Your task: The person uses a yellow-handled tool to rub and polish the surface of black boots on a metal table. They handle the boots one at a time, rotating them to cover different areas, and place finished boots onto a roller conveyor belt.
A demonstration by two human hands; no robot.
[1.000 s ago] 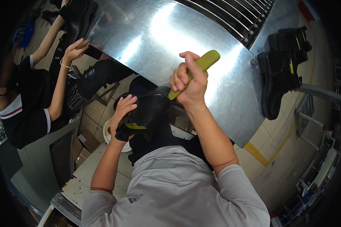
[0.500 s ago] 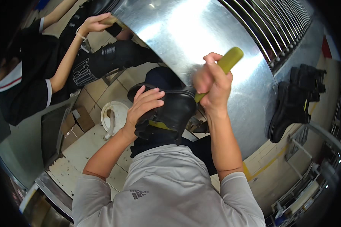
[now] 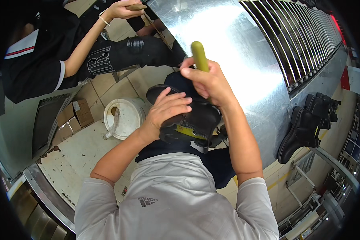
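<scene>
A black boot (image 3: 200,116) lies across my lap with its toe pointing away to the left. Yellow-green lining shows at its opening. My left hand (image 3: 167,113) grips the boot from the left, its fingers laid over the upper near the sole edge. My right hand (image 3: 208,82) is closed around a tool with a rounded olive-green handle (image 3: 199,56), held over the far right side of the boot. The handle's end sticks up out of the fist. The tool's working end is hidden behind my hand, so I cannot tell whether it touches the boot.
A shiny metal table (image 3: 256,120) with a rod rack (image 3: 284,44) stands ahead and right. Finished-looking black boots (image 3: 302,128) hang or stand beyond its right edge. At left are a white bucket (image 3: 138,116), a cardboard box (image 3: 83,113) and a co-worker's hand (image 3: 126,10) holding a brown piece.
My right hand has moved left, and the tool's handle has swung from leaning right to nearly upright, leaning slightly left. My left hand still grips the boot. The whole view has shifted slightly.
</scene>
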